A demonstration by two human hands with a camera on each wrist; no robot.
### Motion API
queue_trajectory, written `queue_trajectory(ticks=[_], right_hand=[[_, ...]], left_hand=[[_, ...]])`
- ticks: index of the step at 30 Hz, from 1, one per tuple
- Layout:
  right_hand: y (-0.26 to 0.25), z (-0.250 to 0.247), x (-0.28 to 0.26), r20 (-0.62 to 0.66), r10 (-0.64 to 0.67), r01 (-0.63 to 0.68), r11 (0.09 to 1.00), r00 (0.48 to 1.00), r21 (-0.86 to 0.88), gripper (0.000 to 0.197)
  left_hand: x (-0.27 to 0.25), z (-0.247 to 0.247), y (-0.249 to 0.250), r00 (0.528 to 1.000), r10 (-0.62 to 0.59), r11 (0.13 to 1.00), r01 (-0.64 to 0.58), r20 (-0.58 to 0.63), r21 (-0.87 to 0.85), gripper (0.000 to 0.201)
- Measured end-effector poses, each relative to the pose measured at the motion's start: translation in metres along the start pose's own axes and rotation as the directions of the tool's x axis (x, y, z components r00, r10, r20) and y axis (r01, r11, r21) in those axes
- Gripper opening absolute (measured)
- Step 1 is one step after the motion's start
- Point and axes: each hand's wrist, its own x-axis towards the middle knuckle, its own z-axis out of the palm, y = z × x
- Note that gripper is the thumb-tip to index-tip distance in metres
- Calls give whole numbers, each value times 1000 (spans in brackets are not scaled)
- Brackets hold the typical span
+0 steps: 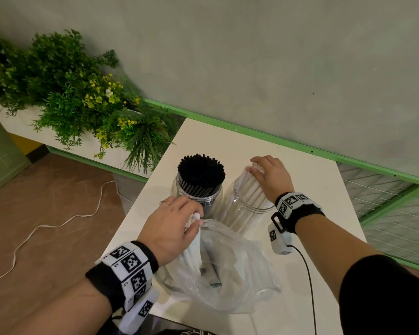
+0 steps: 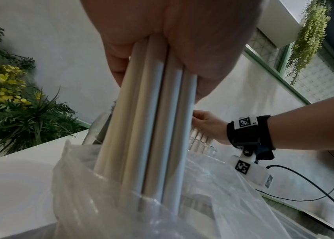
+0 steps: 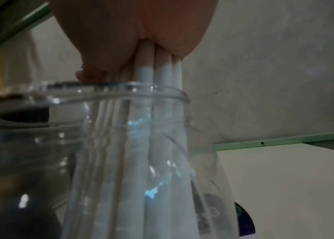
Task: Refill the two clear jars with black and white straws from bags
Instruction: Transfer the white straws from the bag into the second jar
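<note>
Two clear jars stand side by side on the white table [image 1: 317, 187]. The left jar [image 1: 201, 198] is packed with black straws [image 1: 200, 172]. The right jar [image 1: 248, 206] holds white straws [image 1: 246, 189] that lean to the right. My right hand [image 1: 269, 175] curls over their tops and grips them just above the jar rim [image 3: 162, 92]. In front of the jars lies a crumpled clear plastic bag [image 1: 230, 269]. My left hand [image 1: 172, 228] grips a bundle of white straws [image 2: 151, 121] standing up out of that bag [image 2: 213, 194].
A planter of green plants with yellow flowers [image 1: 82, 97] stands to the left of the table. A white cord [image 1: 58, 222] lies on the brown floor. A black cable [image 1: 309, 274] runs from my right wrist across the table's near right part. A green rail [image 1: 252, 135] runs behind.
</note>
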Motion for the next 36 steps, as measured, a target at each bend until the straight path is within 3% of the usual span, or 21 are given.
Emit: queue_trajectory(ticks=[5, 9, 16, 21, 25, 30, 36], right_hand=[[-3, -3, 5, -51, 37, -34, 998, 998, 55, 27], [-1, -1, 6, 20, 62, -62, 998, 998, 28, 29], [1, -8, -3, -51, -72, 69, 996, 996, -50, 37], [-5, -16, -6, 116, -250, 269, 940, 961, -211, 41], [-6, -12, -4, 233, -227, 281, 932, 945, -231, 32], [-3, -6, -9, 25, -238, 239, 967, 971, -87, 11], [-13, -14, -13, 16, -120, 121, 986, 993, -116, 31]], left_hand=[[-1, 0, 0, 1000, 4, 1000, -4, -3, -7, 17], [-2, -1, 0, 1000, 5, 1000, -5, 3, -1, 19], [-2, -1, 2, 1000, 8, 1000, -8, -1, -7, 19], [-2, -1, 2, 1000, 15, 1000, -15, -8, -7, 19], [-2, -2, 3, 1000, 22, 1000, -23, -21, -13, 19], [-3, -3, 4, 1000, 19, 1000, -19, -15, -13, 20], [-4, -3, 3, 1000, 25, 999, -25, -11, -23, 19]])
